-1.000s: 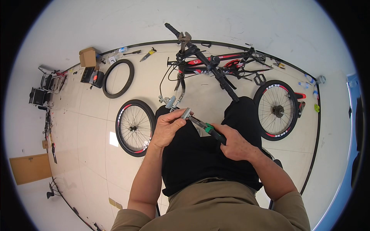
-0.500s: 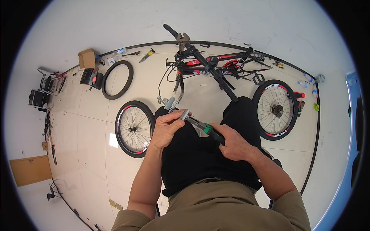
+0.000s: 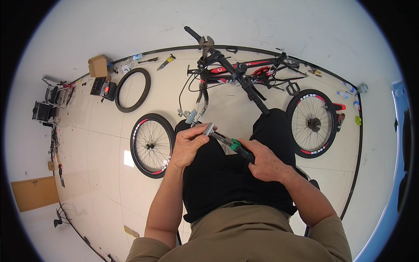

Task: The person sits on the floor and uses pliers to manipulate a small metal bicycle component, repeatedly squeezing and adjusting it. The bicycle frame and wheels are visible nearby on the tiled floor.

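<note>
Between the thumb and fingers of my left hand (image 3: 187,149) is a small grey metal block (image 3: 209,129), held above my lap. My right hand (image 3: 269,165) is closed round a tool with a black-and-green handle (image 3: 238,147). Its narrow metal front reaches to the block; the exact kind of tool is unclear. Just beyond my left fingers, near my knee, are grey metal clamp parts (image 3: 191,116). Farther off stands a black-and-red bicycle frame (image 3: 222,81) with its black handlebar (image 3: 231,70). An adjustable wrench (image 3: 206,43) sticks up near the handlebar.
A spoked wheel (image 3: 150,146) lies left of my legs, another wheel with a cassette (image 3: 313,124) to the right. A bare tyre (image 3: 133,89), an open cardboard box (image 3: 98,67) and a black case (image 3: 101,87) are at the far left. Bottles (image 3: 345,95) lie far right.
</note>
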{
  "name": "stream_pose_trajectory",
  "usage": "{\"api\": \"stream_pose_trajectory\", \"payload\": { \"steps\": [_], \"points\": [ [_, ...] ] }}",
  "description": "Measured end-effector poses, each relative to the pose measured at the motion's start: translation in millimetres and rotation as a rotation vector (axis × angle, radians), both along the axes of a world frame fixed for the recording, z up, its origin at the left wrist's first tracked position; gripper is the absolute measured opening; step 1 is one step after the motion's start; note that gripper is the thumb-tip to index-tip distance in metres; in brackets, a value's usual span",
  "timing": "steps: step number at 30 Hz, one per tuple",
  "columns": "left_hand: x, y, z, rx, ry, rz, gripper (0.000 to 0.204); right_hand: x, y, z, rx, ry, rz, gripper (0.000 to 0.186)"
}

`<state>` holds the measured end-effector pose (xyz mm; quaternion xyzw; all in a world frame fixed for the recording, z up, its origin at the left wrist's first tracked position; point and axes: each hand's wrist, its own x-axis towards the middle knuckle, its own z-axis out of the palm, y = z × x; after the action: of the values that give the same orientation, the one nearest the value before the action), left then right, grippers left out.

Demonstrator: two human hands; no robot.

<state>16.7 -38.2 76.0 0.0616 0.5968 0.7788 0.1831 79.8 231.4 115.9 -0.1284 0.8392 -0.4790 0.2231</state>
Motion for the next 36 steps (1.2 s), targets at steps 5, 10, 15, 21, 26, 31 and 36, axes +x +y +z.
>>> {"api": "stream_pose_trajectory", "payload": {
  "steps": [5, 10, 15, 21, 26, 31, 36],
  "points": [
    [-1.4, -0.9, -1.4, -0.016, 0.008, -0.003, 0.034, -1.6, 0.3, 4.3, 0.033, -0.027, 0.010, 0.064],
    [-1.4, -5.0, -9.1, -0.055, 0.068, -0.014, 0.034, -0.2, -0.2, 2.9, 0.015, -0.012, 0.006, 0.062],
    [-2.2, -4.2, -12.4, -0.029, 0.006, -0.004, 0.033, 4.2, 3.1, -17.8, -0.021, 0.077, -0.012, 0.064],
    [-0.9, -0.4, -4.6, -0.013, 0.021, -0.009, 0.036, 2.4, 4.1, -11.6, -0.024, -0.039, 0.000, 0.066],
    [-1.4, -0.8, -2.8, -0.027, 0.033, -0.009, 0.040, 2.0, 2.1, -10.6, 0.003, -0.047, 0.006, 0.066],
    [-1.3, -2.1, -3.6, -0.031, 0.029, -0.008, 0.040, 2.9, 0.6, -9.9, -0.017, -0.038, -0.009, 0.065],
    [-1.5, -2.5, -3.1, -0.039, 0.020, -0.007, 0.039, 1.5, 0.7, -7.0, -0.011, -0.061, -0.007, 0.064]
  ]
}}
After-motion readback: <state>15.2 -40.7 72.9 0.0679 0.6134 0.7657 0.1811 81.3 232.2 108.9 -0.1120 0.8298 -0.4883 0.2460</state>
